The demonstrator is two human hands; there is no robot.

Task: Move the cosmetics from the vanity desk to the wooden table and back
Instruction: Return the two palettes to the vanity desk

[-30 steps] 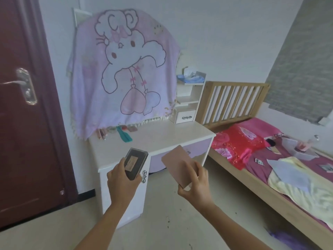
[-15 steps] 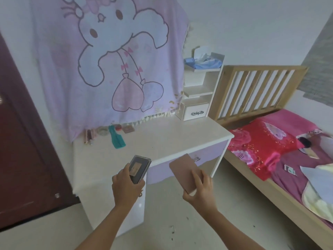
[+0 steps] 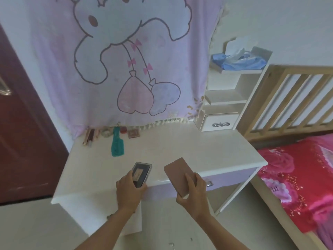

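My left hand [image 3: 128,191] grips a dark rectangular compact [image 3: 141,173] with a clear edge, held over the front edge of the white vanity desk [image 3: 189,150]. My right hand [image 3: 192,193] holds a flat pink-brown palette [image 3: 179,173] tilted above the desk's front edge, near the lilac drawer. Along the back of the desk lie a teal comb [image 3: 117,142], a small square palette [image 3: 133,133], a red pot [image 3: 123,129] and several slim tubes [image 3: 90,136].
A pink cartoon cloth [image 3: 126,60] hangs over the mirror behind the desk. White shelves with a small drawer [image 3: 219,124] stand at the desk's right. A wooden bed with red bedding [image 3: 297,174] lies to the right, a dark red door [image 3: 21,123] to the left.
I have come closer to the vanity desk. Both hands, still holding the compact and the palette, now hang over the desk's front edge instead of before it.
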